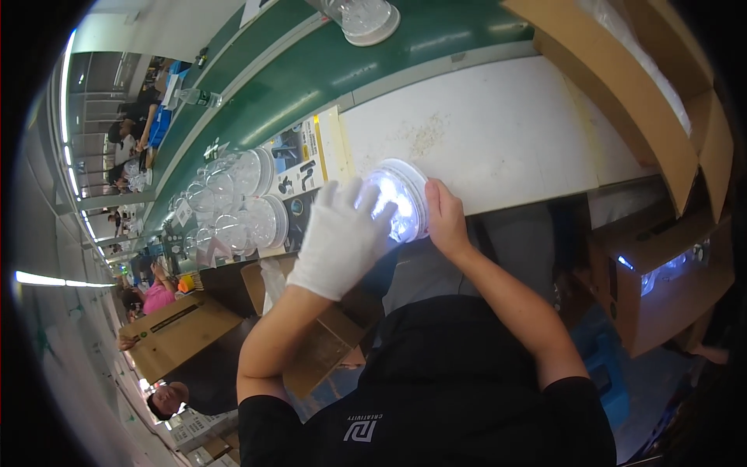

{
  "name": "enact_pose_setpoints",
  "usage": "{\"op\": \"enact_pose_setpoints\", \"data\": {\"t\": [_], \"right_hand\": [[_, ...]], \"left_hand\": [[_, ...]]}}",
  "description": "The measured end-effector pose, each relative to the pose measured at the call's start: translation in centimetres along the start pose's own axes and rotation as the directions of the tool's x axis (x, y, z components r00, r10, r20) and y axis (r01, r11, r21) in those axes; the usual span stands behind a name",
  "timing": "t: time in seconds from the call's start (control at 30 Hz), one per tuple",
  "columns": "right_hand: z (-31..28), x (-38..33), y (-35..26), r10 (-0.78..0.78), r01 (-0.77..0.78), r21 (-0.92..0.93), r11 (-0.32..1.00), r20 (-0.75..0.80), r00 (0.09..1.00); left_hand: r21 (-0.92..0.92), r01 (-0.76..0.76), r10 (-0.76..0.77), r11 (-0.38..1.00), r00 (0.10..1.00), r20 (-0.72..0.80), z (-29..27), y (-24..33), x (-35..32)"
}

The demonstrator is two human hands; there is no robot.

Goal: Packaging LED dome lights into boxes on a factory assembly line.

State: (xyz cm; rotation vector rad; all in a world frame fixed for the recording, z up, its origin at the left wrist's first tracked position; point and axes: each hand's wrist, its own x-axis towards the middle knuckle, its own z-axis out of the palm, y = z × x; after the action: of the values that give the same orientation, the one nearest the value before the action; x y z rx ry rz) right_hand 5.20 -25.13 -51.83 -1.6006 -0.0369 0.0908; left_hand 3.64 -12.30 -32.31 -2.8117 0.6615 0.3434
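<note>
A round lamp (419, 191) with a white rim glows bright white in front of me, near the front edge of the bench. My right hand (447, 219), bare, grips its rim from the right, thumb uppermost. On the other side, my left hand (340, 240) wears a white glove and cups the lit part, its fingers somewhat spread across the glow. Glare and the glove hide much of the lamp's body. Several clear plastic lamps with round white bases (268, 218) lie to the left on the bench.
A white board (482, 124) with brown specks covers the bench before me. Another clear lamp (369, 22) lies on the green surface (296, 101). Cardboard boxes stand at upper right (615, 86), lower right (661, 303) with lit lamps inside, and lower left (319, 366). People are at the left.
</note>
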Motion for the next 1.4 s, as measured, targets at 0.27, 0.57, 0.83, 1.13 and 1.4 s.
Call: {"op": "enact_pose_setpoints", "data": {"t": [0.27, 0.57, 0.83, 1.13, 1.4], "right_hand": [[0.6, 0.3, 4.4, 0.247, -0.240, 0.131, 0.962, -0.043, 0.968], [3.7, 1.9, 4.0, 0.406, -0.384, 0.314, 0.868, -0.003, 0.914], [4.8, 1.9, 3.2, 0.406, -0.399, 0.239, 0.885, 0.022, 0.913], [1.3, 1.4, 4.8, 0.247, -0.225, -0.129, 0.966, 0.193, 0.949], [-4.9, 16.4, -1.0, -0.221, 0.263, -0.375, 0.889, 0.152, 0.963]], "left_hand": [[-0.663, 0.292, -0.667, 0.689, 0.614, -0.423, 3.6, -3.7, -6.5], [-0.954, -0.284, -0.816, -0.091, 0.571, -0.092, 2.0, -7.2, -6.7], [-0.916, 0.252, -0.838, 0.313, 0.528, -0.141, 6.4, -7.0, -3.1], [-0.663, 0.497, -0.760, 0.560, 0.626, -0.172, 5.0, -6.8, -1.6], [-0.709, 0.521, -0.796, 0.475, 0.597, -0.095, 7.5, -12.8, -2.9]]}}
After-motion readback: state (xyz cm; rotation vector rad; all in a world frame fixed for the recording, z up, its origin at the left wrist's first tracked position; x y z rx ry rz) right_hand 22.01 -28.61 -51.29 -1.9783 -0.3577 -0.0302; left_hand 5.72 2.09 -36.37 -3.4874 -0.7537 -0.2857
